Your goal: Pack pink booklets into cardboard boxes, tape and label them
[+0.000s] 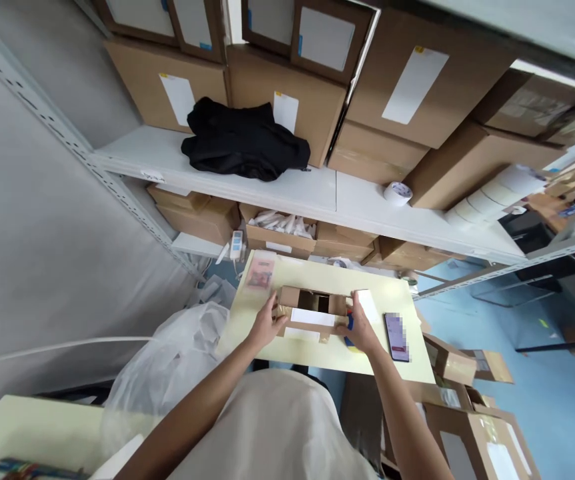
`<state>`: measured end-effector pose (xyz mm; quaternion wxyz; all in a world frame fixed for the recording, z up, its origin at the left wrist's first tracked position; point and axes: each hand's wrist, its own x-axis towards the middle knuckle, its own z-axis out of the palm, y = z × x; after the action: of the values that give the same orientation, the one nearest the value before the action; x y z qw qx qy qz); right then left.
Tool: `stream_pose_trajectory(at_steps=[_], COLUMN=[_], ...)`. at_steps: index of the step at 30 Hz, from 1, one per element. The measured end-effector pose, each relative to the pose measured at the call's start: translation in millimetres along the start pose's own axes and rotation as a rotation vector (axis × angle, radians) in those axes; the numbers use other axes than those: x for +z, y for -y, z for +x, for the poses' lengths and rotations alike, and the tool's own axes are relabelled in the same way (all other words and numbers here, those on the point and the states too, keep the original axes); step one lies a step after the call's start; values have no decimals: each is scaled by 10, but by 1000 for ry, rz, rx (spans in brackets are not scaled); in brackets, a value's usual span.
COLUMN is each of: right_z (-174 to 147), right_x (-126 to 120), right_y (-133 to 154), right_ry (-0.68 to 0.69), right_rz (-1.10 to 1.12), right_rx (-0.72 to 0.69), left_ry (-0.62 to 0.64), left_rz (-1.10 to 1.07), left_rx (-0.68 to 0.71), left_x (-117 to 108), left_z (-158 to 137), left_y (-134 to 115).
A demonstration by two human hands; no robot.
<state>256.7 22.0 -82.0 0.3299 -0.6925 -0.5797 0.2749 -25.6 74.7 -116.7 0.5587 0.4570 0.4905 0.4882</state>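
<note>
A small brown cardboard box (312,329) with its top flaps apart is held level over the pale yellow table (317,363). Two white labels show, one on its front side and one just below. My left hand (266,323) grips the box's left end, while my right hand (361,328) grips the right end. Beside the right palm is a blue and yellow thing (350,321), mostly covered by the hand; its kind cannot be made out. A white paper (367,305) lies behind my right hand. Farther right, a phone (396,337) rests face up with its screen lit.
A pink printed packet (260,272) lies at the table's far left corner. Shelving (317,193) behind holds large cartons (287,73), a black garment (247,140) and tape rolls (397,193). Clear plastic bags (167,360) bulge at left; cartons (477,433) crowd the floor at right.
</note>
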Motion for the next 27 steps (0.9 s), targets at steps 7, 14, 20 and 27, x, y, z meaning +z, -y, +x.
stream_pose_trajectory(at_steps=[7,14,20,27], right_z=[-24,-231,-298,-226], right_x=[42,405,240,109], right_y=[-239,-314,-585,-882], right_ry=[75,-49,-59,238], right_rz=[-11,18,-92,-359], right_rx=[-19,114,201,525], left_ry=[83,197,542,563], left_rz=[64,823,1413,1569], left_rx=[-53,281,422,433], left_x=[48,319,532,543], left_z=[-57,-124,-165,-126], left_y=[52,63,135,201])
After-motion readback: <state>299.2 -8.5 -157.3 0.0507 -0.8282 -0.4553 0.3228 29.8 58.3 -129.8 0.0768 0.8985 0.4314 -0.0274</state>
